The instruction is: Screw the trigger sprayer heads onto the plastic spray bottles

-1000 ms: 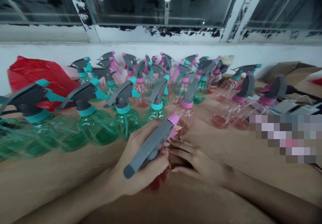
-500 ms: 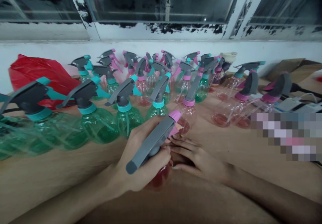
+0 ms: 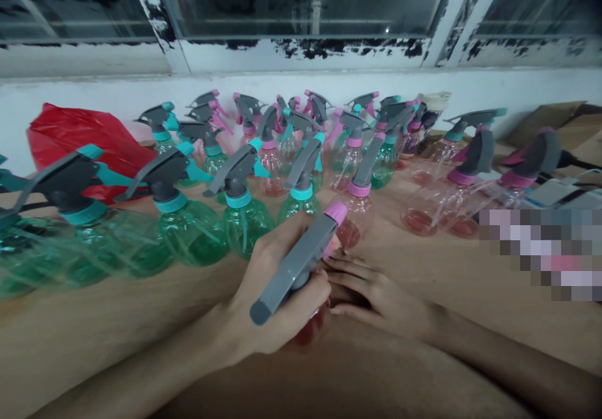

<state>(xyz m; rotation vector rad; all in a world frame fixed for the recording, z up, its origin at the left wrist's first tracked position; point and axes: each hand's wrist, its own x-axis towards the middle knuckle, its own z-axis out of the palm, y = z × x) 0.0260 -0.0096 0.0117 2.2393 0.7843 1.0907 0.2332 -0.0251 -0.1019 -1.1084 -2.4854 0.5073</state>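
My left hand (image 3: 268, 265) is wrapped round the neck of a spray bottle (image 3: 301, 259) with a grey head, pink nozzle and reddish liquid. Its base is near the table top; I cannot tell whether it touches. My right hand (image 3: 379, 293) rests low on the table just right of the bottle, fingers stretched towards it and partly hidden. Beyond my hands stand a green spray bottle (image 3: 301, 202) with a teal collar and a clear pink one (image 3: 360, 218) with a pink collar.
A row of green spray bottles (image 3: 190, 234) runs along the left, with more bottles behind. Two pink ones (image 3: 423, 212) stand at right. A red plastic bag (image 3: 79, 133) lies far left, brown cardboard (image 3: 555, 124) far right. White wall and windows close off the back.
The view has shifted slightly, so the scene sits a little further right. My left hand still grips the bottle, and my right hand stays beside it.
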